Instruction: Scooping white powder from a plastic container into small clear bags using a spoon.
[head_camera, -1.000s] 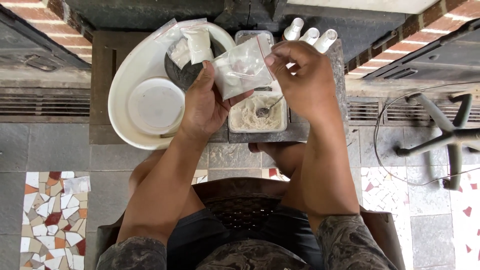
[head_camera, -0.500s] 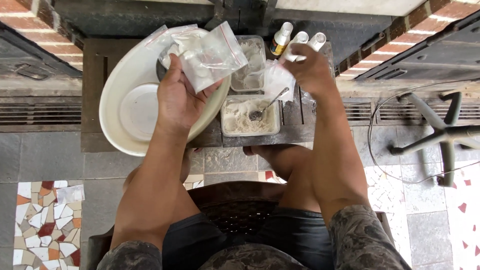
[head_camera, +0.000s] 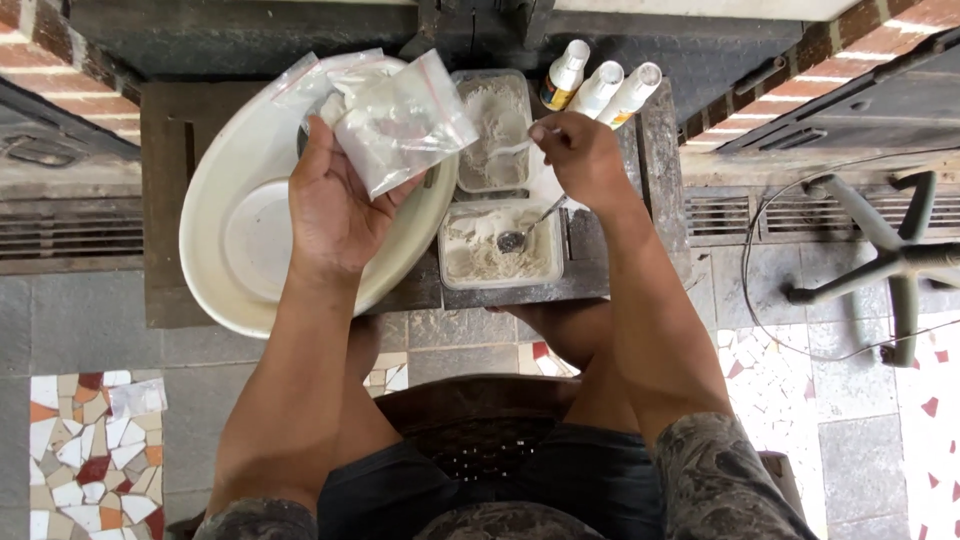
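Note:
My left hand (head_camera: 335, 210) holds a clear plastic bag of white powder (head_camera: 400, 122) over the big white oval basin (head_camera: 225, 160). My right hand (head_camera: 585, 160) pinches a white plastic spoon (head_camera: 510, 150) above the far clear tub of white powder (head_camera: 492, 105). Just in front of it, a nearer tub of powder (head_camera: 495, 262) has a metal spoon (head_camera: 525, 232) lying in it. Both tubs sit on a dark low stand (head_camera: 600, 270).
Three white squeeze bottles (head_camera: 600, 85) lie at the back of the stand. A small white plate (head_camera: 258, 240) rests inside the basin. A fan base and cable (head_camera: 880, 260) stand on the tiled floor at right. I sit on a brown plastic chair (head_camera: 470, 410).
My left hand carried the bag from over the tubs to above the basin. My right hand let go of the bag, moved to the far tub and took up the white spoon.

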